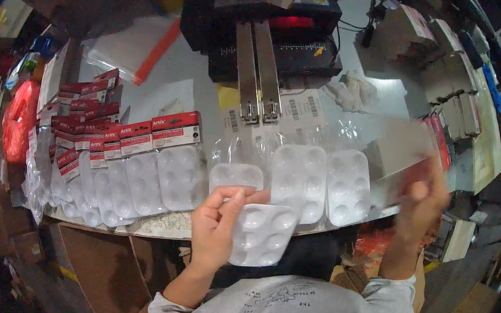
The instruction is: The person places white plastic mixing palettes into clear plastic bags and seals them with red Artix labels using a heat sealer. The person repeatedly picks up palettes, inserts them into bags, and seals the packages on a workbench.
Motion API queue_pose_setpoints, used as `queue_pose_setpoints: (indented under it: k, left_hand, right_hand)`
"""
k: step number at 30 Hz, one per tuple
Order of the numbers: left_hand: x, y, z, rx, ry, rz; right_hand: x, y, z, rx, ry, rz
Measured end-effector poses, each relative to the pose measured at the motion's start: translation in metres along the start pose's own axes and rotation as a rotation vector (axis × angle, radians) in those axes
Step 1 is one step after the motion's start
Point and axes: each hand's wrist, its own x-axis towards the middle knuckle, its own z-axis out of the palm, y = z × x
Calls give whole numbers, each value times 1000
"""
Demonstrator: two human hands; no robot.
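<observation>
My left hand [216, 222] pinches a white paint palette [263, 235] with round wells at its upper left, and the palette hangs tilted over the table's front edge. Whether clear film covers it is hard to tell. My right hand [422, 191] is smeared by motion at the right, beside a blurred pale flat shape and a stack of red cards [437, 141]. Its fingers do not show clearly. Just beyond my left hand lie more white palettes [345, 189], several of them in clear bags [342, 139].
On the left, bagged palettes with red header cards [176, 129] lie overlapping. A black machine [212, 59] with two metal bars [260, 71] stands at the back. Clear sheets [123, 49], a crumpled cloth [354, 91] and stacked cartons [451, 74] surround it. A red plastic bag [20, 121] hangs far left.
</observation>
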Motion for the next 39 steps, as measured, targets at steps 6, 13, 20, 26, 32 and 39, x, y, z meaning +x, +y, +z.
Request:
queue_pose_setpoints:
  k: [6, 13, 20, 26, 32, 39]
  left_hand:
    - [-2, 9, 3, 97, -54, 87]
    - [9, 0, -5, 226, -1, 17]
    - [18, 6, -8, 335, -40, 201]
    - [20, -4, -8, 381, 98, 354]
    - [19, -16, -6, 301, 333, 250]
    - [17, -13, 1, 190, 343, 227]
  right_hand:
    - [7, -39, 77, 314, -686, 70]
    - [18, -38, 85, 238, -786, -82]
    - [26, -36, 87, 281, -827, -125]
    - [31, -32, 82, 327, -599, 5]
    - [20, -14, 60, 511, -999, 559]
    - [6, -13, 64, 656, -1008, 692]
